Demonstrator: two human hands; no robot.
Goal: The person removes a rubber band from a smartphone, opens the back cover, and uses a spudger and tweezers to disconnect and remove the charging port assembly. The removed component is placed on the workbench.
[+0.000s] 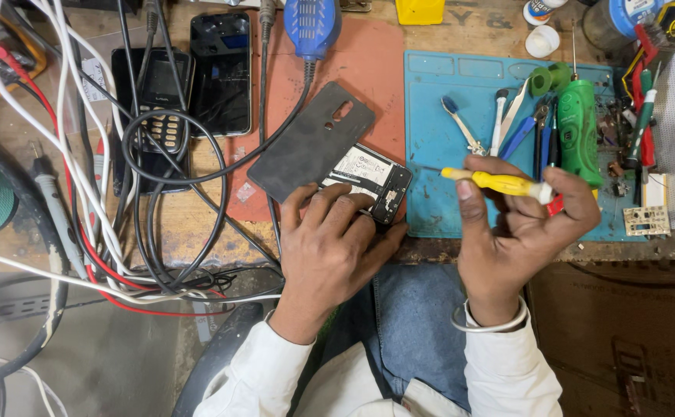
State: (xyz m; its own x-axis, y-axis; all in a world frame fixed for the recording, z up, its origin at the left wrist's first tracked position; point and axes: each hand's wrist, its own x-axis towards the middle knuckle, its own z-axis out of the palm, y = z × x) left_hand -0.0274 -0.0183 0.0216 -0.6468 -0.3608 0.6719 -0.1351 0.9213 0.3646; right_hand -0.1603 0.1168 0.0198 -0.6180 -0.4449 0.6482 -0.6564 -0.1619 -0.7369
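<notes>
My left hand [329, 247] lies palm down on the near end of an opened smartphone [376, 179], whose inner parts show beside a loose dark grey back cover [312, 140]. The phone rests at the front edge of a red mat [368, 69]. My right hand [519, 224] is raised over a blue work mat [438, 147] and grips a small yellow-handled screwdriver [495, 183] between thumb and fingers, its thin tip pointing left toward the phone.
On the blue mat lie a green-handled screwdriver [579, 127], tweezers, brushes and pliers. A keypad phone [156, 108] and a black smartphone [221, 73] sit at the left among tangled black, white and red cables [90, 208]. A small circuit board [646, 220] lies at the right.
</notes>
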